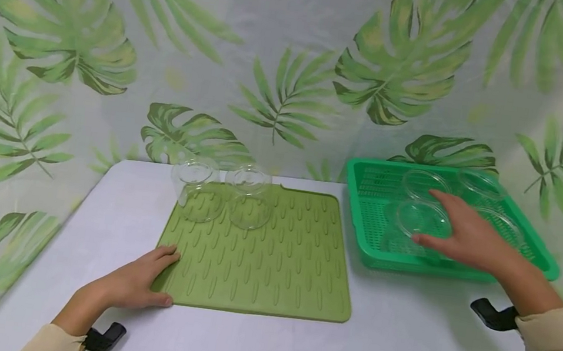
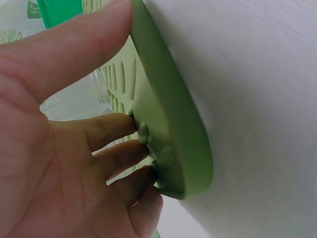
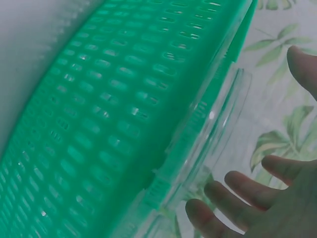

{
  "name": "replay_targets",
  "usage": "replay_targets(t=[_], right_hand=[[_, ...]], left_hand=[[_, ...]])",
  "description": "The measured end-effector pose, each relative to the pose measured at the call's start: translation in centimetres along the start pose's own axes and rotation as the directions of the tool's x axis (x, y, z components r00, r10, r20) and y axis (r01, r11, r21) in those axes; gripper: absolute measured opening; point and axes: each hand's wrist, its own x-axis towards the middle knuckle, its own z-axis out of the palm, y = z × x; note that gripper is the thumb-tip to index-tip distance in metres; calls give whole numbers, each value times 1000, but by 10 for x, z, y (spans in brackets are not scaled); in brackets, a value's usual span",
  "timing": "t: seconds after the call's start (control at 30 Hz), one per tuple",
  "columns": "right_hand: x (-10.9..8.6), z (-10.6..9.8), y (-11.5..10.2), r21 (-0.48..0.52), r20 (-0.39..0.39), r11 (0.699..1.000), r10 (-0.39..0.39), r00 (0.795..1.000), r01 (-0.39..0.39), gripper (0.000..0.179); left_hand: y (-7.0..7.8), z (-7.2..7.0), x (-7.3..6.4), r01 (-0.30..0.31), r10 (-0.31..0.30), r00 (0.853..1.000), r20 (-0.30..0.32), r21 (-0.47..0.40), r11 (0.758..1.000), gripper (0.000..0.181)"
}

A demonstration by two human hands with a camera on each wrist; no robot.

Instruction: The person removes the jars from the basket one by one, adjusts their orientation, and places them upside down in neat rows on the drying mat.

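My left hand (image 1: 136, 281) rests at the near left corner of a green ribbed mat (image 1: 271, 257), thumb at the front edge and fingertips touching its left side. In the left wrist view the mat's thick edge (image 2: 183, 114) runs past those fingertips. My right hand (image 1: 471, 233) reaches over a green plastic basket (image 1: 372, 258), thumb and fingers spread above a clear round container (image 1: 420, 235). Several such see-through containers sit in the basket. In the right wrist view a clear rim (image 3: 230, 119) sticks up past the basket's edge, apart from the fingertips.
Clear round containers, one by the other, stand at the mat's back left, their near rings (image 1: 248, 227) over the ribs. A white cloth (image 1: 398, 345) covers the table. Behind it hangs a leaf-patterned sheet (image 1: 300, 30), close to the basket's back.
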Motion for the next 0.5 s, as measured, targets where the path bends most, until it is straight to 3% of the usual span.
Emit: replay_targets(t=[0.33, 0.5], right_hand=[[7, 12, 7, -44, -13, 999, -12, 1000, 11, 112], [9, 21, 13, -45, 18, 998, 33, 999, -32, 117]], left_hand=[[-1, 1, -1, -10, 10, 1000, -21, 1, 1000, 88], [-2, 1, 0, -8, 8, 1000, -22, 4, 1000, 89]])
